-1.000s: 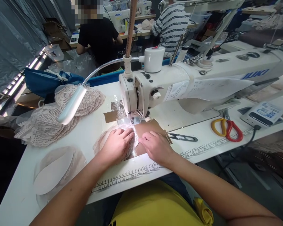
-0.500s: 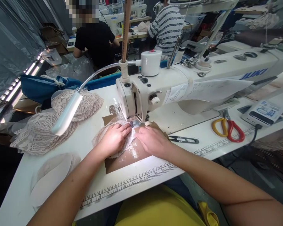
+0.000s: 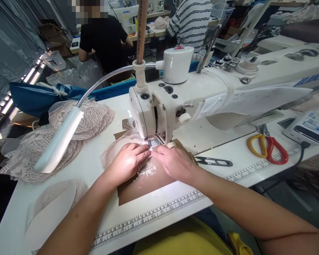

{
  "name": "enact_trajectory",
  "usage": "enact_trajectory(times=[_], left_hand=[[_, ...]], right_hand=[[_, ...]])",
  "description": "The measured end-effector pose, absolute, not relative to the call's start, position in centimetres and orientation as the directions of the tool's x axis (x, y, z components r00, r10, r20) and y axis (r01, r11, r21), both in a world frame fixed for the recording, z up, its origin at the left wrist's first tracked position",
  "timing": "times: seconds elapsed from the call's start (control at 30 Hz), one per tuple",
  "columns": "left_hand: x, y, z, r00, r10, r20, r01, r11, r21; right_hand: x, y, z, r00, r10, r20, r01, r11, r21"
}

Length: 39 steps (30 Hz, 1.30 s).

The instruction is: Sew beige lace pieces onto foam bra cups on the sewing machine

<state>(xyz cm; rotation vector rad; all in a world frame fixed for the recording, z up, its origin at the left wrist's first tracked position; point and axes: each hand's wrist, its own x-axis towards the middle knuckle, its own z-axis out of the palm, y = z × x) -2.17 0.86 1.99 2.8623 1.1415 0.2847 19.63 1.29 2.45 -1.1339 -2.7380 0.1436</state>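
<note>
JUKI sewing machine point(image 3: 212, 80), numbered ruler strip point(image 3: 154, 215), left hand point(image 3: 130, 158) open on lace piece point(image 3: 112, 150), right hand point(image 3: 174, 161) beside it, grip unclear

On the head feed I observe a JUKI sewing machine point(image 3: 207, 83). Directly before it, the left hand point(image 3: 129, 161) lies palm-down on a lace piece point(image 3: 113, 150); the right hand point(image 3: 174, 161) sits just beside, over brown sheeting point(image 3: 146, 190). I note lace stacks point(image 3: 94, 120) left of the machine, thread snips point(image 3: 216, 162) and red-and-yellow-handled scissors point(image 3: 269, 146) along its front, a black-shirted person point(image 3: 102, 42) beyond it.
</note>
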Motion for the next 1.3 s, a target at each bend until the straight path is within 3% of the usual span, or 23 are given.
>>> enact_trajectory(times=[0.33,0.53,0.83,1.0,1.13,1.3], left_hand=[[-2.6,2.6,1.5,0.678,0.705,0.207,0.684,-0.708,0.174],[-2.4,3.0,1.5,0.649,0.727,0.224,0.700,-0.686,0.196],[-2.7,2.6,1.3,0.617,0.747,0.249,0.756,-0.650,0.079],[-2.5,1.2,3.2,0.508,0.849,0.144,0.859,-0.511,-0.018],[-1.7,-0.3,4.5,0.473,0.881,0.016,0.879,-0.473,0.055],[-0.7,-1.1,4.5,0.481,0.877,0.020,0.873,-0.481,0.088]], right_hand=[[19.4,1.9,2.6,-0.636,0.767,0.087,0.748,0.640,-0.177],[19.9,2.1,2.0,-0.640,0.749,0.173,0.702,0.661,-0.264],[19.9,2.2,2.0,-0.634,0.754,0.173,0.695,0.654,-0.300],[20.2,2.4,1.8,-0.606,0.765,0.215,0.678,0.639,-0.362],[20.3,2.5,1.9,-0.558,0.803,0.212,0.706,0.593,-0.388],[20.3,2.4,2.3,-0.554,0.809,0.198,0.706,0.582,-0.403]])
